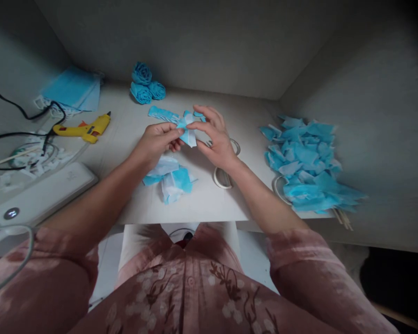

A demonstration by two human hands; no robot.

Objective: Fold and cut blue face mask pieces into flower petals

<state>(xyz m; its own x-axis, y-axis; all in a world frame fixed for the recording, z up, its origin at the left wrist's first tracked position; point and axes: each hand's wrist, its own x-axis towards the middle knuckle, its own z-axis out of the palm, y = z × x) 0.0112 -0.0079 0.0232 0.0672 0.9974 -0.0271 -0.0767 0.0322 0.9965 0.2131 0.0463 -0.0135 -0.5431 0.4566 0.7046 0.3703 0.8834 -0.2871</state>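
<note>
My left hand point(163, 138) is closed, pinching a small blue-and-white piece of fabric point(189, 134) between thumb and fingers. On the other side of that piece is my right hand point(214, 137), its index fingertip pressed on the fabric and its thumb at the lower corner. The right hand's other fingers are curved and raised. Behind the hands lies a pleated blue strip point(163, 113). Several cut blue and white pieces point(172, 182) rest below my left hand. Scissors with pale looped handles point(223, 178) lie under my right wrist, partly hidden.
Three blue fabric roses point(141, 86) stand at the back. At left are blue face masks point(71, 88), a yellow glue gun point(94, 128), black cables, white ear loops point(38, 160) and a white power bank point(45, 192). A heap of blue pieces point(306, 162) covers thin sticks point(343, 219) at right.
</note>
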